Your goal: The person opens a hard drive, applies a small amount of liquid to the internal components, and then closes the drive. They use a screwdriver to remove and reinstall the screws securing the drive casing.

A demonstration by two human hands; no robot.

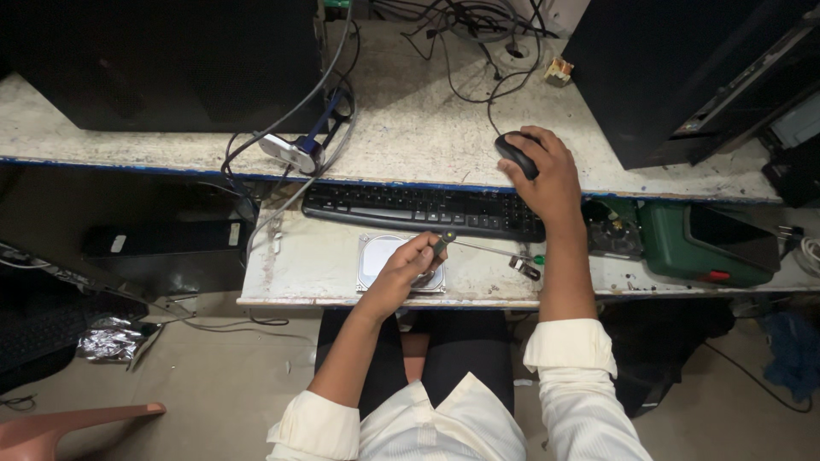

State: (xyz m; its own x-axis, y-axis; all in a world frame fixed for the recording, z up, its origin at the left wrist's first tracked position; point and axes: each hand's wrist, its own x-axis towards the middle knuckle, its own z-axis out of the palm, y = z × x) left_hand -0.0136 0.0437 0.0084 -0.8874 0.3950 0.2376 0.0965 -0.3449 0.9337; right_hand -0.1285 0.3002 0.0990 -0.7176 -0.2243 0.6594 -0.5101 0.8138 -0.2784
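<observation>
My left hand (408, 271) grips the dark handle of a screwdriver (478, 248), whose thin metal shaft runs to the right across the pull-out shelf (316, 265). Under that hand lies a silver hard drive (380, 256), partly hidden by my fingers. My right hand (547, 175) rests on a black mouse (516, 154) on the worn white desk (410, 119). A black keyboard (410, 209) lies between the two hands at the back of the shelf. Small metal parts (525, 265) sit near the screwdriver's tip.
A black computer case (162, 60) stands at the back left and another (683, 68) at the back right. Tangled cables (478, 26) cross the desk. A green box (709, 243) lies at the right of the shelf, and a silver device (290, 152) sits by the desk edge.
</observation>
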